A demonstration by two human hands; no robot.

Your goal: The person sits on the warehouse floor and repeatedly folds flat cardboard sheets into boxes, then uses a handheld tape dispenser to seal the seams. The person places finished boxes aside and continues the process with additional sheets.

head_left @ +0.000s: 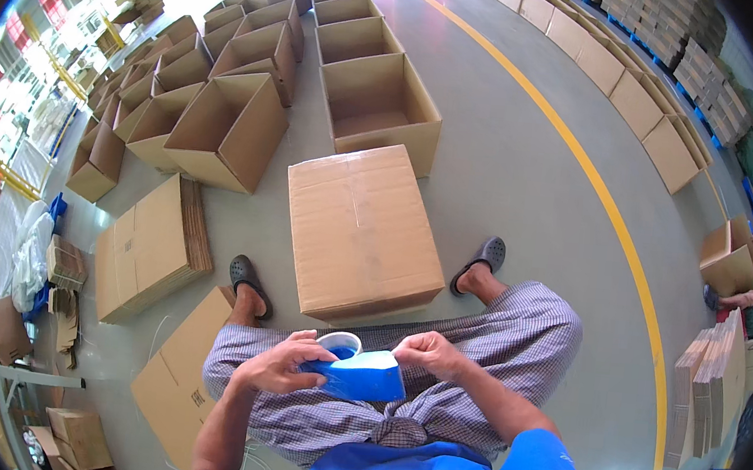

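Observation:
A blue tape dispenser [361,378] with a white roll of tape [341,341] is held over my lap. My left hand [278,361] grips the dispenser's left end from the side. My right hand [424,352] pinches at the tape end on the dispenser's top right. In front of my knees on the floor sits a closed brown cardboard box [359,226], flaps shut, between my two dark clogs [250,280] [480,259].
Rows of open cardboard boxes [375,103] run away ahead and to the left. A stack of flat cartons [151,245] lies at left, another flat carton [177,374] beside my left leg. A yellow floor line [613,222] curves at right, with folded cartons [706,385] beyond.

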